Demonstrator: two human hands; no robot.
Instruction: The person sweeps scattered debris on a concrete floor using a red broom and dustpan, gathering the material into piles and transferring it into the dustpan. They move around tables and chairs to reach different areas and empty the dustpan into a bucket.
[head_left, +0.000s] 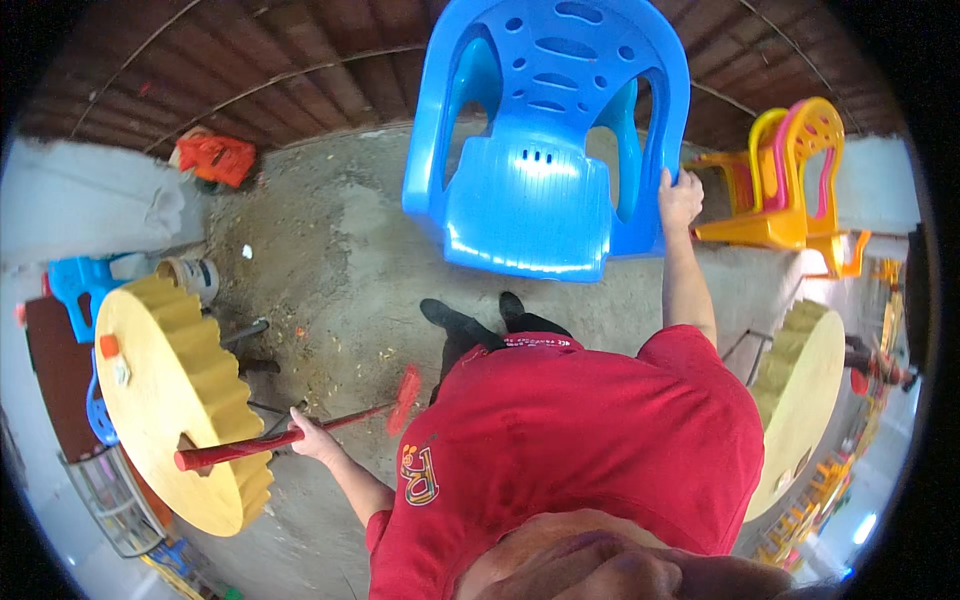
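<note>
My right hand (681, 199) grips the armrest of a blue plastic armchair (529, 202), which stands in front of me with its seat towards my feet. Down at the left, my left hand (315, 439) is closed around the red handle of a broom (247, 450). The broom's red head (404, 400) is low beside my left leg, near the concrete floor; whether it touches the floor I cannot tell. Small pale scraps lie scattered on the floor around it.
A round yellow-covered table (165, 405) is at my left, another (802, 412) at my right. Yellow and pink plastic chairs (795, 180) stand at the upper right. A bucket (191, 277) sits past the left table; an orange bag (217, 159) lies near the brown shutter (322, 82). A person (881, 364) is far right.
</note>
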